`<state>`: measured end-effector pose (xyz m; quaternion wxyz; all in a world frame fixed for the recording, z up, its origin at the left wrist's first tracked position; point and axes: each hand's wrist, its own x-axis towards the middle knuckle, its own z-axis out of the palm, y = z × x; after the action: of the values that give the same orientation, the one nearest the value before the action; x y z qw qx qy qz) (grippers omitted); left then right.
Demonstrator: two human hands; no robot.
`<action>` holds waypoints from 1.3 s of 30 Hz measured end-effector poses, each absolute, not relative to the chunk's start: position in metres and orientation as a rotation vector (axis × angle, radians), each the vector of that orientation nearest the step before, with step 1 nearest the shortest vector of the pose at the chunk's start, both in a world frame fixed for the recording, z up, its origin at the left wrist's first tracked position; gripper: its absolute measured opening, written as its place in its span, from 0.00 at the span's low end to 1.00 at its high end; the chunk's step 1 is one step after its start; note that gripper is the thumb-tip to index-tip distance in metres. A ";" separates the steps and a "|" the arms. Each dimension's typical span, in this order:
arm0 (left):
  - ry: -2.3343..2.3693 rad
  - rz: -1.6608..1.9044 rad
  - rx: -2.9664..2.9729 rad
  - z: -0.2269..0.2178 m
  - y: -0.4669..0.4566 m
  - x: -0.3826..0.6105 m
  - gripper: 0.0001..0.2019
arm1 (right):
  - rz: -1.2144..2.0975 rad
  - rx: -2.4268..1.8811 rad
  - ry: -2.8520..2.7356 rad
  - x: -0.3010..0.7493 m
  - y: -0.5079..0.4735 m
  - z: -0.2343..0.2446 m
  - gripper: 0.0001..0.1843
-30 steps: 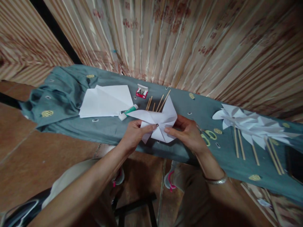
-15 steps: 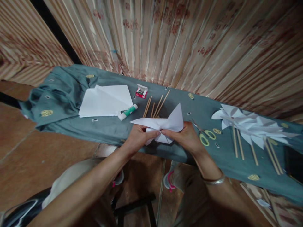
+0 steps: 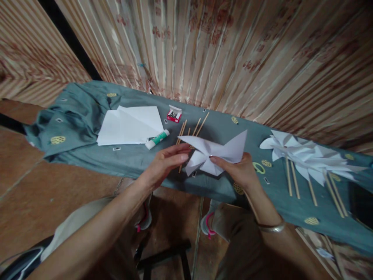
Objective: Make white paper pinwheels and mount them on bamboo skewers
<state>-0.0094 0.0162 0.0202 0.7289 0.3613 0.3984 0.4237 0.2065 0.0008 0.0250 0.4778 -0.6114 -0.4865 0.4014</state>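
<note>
The white paper pinwheel point(image 3: 215, 148) is held above the near part of the cloth-covered surface point(image 3: 225, 126), in front of several loose wooden sticks point(image 3: 203, 123). The right hand point(image 3: 236, 167) clamps it at the right: the thumb lies across the front, with its tip at the small metal pin head point(image 3: 210, 156) in the centre, and the other fingers are hidden behind the paper. The left hand point(image 3: 169, 158) is just beside the left blade, thumb and fingers slightly apart, with no grip visible; whether a fingertip touches the paper cannot be determined.

Handling: the pinwheel is probably very light and flexible. The curved blades are likely to crease or collapse under pressure, and the paper may tear around the pin. Take hold at the hub, where the folded layers meet, using light thumb pressure; avoid squeezing the blade tips. Keep fingers clear of the pin's point, which may be sharp; its rear side is not visible.

Adjacent items: a glue stick point(image 3: 157, 139), a stack of white paper point(image 3: 132, 126) and an open red box point(image 3: 174, 114) are at the left. More pinwheels point(image 3: 305, 153) are at the right.
</note>
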 end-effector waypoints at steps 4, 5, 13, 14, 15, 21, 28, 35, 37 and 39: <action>1.139 1.087 0.940 0.010 0.033 -0.026 0.19 | 0.916 -1.409 -0.950 0.234 0.005 0.022 0.17; 1.212 1.092 1.074 0.006 0.037 -0.029 0.17 | 0.932 -1.385 -0.896 0.239 0.006 0.021 0.18; 1.170 0.684 2.181 -0.018 0.043 -0.029 0.15 | 1.126 -1.316 -0.753 0.251 -0.002 0.020 0.18; 1.125 0.622 2.294 -0.020 0.042 -0.027 0.17 | 1.135 -1.317 -0.738 0.252 -0.003 0.020 0.18; 1.094 0.567 2.392 -0.022 0.040 -0.025 0.19 | 1.136 -1.318 -0.725 0.253 -0.004 0.020 0.18; 0.999 0.334 2.746 -0.021 0.042 -0.013 0.12 | 1.133 -1.294 -0.755 0.258 -0.004 0.017 0.19; 0.942 0.293 2.882 -0.018 0.043 0.000 0.08 | 1.128 -1.252 -0.709 0.259 -0.004 0.017 0.26; 0.886 0.522 2.944 0.016 0.039 0.015 0.10 | 1.095 -1.196 -0.706 0.261 -0.003 0.019 0.27; 0.837 0.760 2.860 0.037 0.031 0.016 0.11 | 1.075 -1.182 -0.696 0.263 -0.003 0.021 0.26; 0.801 0.982 2.682 0.057 0.020 0.014 0.10 | 1.061 -1.181 -0.723 0.265 -0.005 0.024 0.25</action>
<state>0.0142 0.0195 0.0572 0.0878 0.9007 0.2689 0.3298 0.2650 -0.0050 0.0237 0.6431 -0.5184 -0.3172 0.4659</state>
